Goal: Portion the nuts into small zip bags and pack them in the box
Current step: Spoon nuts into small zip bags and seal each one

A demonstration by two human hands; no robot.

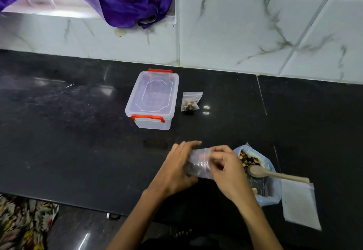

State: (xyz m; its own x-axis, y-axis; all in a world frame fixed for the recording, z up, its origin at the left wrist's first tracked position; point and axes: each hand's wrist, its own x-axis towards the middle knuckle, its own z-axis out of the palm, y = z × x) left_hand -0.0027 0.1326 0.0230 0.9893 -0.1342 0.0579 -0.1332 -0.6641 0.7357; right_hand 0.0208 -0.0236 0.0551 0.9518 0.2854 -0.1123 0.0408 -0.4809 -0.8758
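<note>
My left hand [177, 168] and my right hand [227, 168] both hold a small clear zip bag [201, 163] between them, just above the black counter; dark nuts show at its lower left end. My right fingers pinch its zip strip. A large open bag of nuts [257, 187] lies right of my hands, and a wooden spoon [275, 174] rests on it. A clear plastic box [152, 100] with red clips stands farther back, its lid on. One filled small zip bag [191, 102] lies just right of the box.
Flat empty zip bags [299, 205] lie at the counter's front right. The black counter [68, 131] runs back to a white marbled tile wall [255, 33]. A purple cloth [127, 0] hangs at the window. The counter's front edge is close below my forearms.
</note>
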